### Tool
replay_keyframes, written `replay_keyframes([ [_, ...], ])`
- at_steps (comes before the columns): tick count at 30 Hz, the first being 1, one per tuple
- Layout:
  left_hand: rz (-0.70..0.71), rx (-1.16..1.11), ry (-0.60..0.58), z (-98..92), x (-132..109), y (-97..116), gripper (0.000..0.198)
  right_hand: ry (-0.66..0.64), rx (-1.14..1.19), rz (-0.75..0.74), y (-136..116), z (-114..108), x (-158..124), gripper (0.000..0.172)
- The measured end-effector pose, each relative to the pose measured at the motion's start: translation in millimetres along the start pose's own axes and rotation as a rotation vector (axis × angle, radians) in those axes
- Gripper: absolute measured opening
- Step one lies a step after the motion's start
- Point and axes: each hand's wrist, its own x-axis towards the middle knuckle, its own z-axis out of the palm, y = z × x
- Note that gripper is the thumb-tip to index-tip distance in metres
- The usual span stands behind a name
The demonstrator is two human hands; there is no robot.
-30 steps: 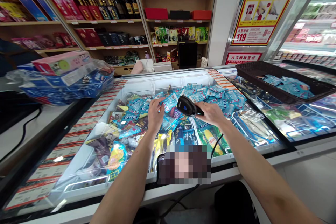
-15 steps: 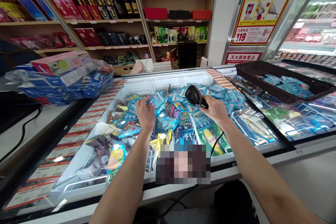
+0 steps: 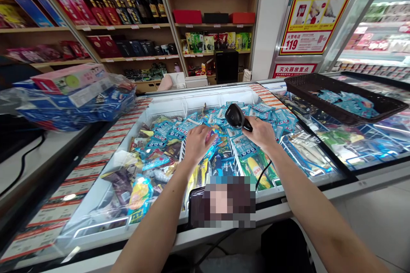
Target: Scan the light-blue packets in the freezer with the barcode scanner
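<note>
A black handheld barcode scanner [image 3: 236, 117] is gripped in my right hand [image 3: 262, 132], its head pointing left over the freezer. Its black cable hangs down from that hand. Toward the middle of the freezer, my left hand [image 3: 199, 141] reaches over a wire basket with fingers stretched out and thumb apart. Just under it shows part of a blue packet [image 3: 212, 151]; whether the fingertips touch it I cannot tell. Blue ice-cream packets [image 3: 246, 147] lie below the scanner, and a heap of similar blue packets [image 3: 163, 128] lies left of my left hand.
A dark brown tray [image 3: 304, 89] holding blue packets sits on the freezer at the right. Wrapped blue boxes [image 3: 105, 102] stand at the left. A partly blurred phone [image 3: 196, 209] lies on the front edge. Stocked shelves [image 3: 128, 25] stand behind.
My left hand has let go of a blue packet at the left heap and moved right and slightly toward me, over the middle basket. My right hand keeps the scanner nearly still.
</note>
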Motion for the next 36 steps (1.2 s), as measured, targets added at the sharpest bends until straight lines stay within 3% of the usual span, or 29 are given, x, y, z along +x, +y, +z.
replay_keyframes([
  [5,-0.007,-0.052,-0.124,11.0,3.1,30.1,0.044,0.013,0.015,-0.004,1.3,0.5,0.1,0.039],
  [11,-0.050,-0.018,-0.216,21.8,6.6,46.7,0.061,0.007,0.013,-0.011,0.9,0.0,0.0,0.038],
  [17,0.005,-0.003,-0.271,23.8,6.6,46.7,0.062,-0.016,-0.002,-0.017,-1.8,0.7,0.1,0.038],
  [26,0.007,-0.109,-0.313,23.5,8.2,39.5,0.047,-0.024,-0.011,-0.016,-3.0,0.7,0.4,0.039],
  [33,-0.035,-0.011,-0.241,27.5,3.5,50.8,0.061,-0.019,0.007,-0.035,-3.6,-0.4,-0.2,0.038],
  [36,-0.050,-0.006,-0.253,26.6,5.5,44.7,0.064,-0.031,-0.003,-0.034,-3.3,-0.3,-0.4,0.040],
])
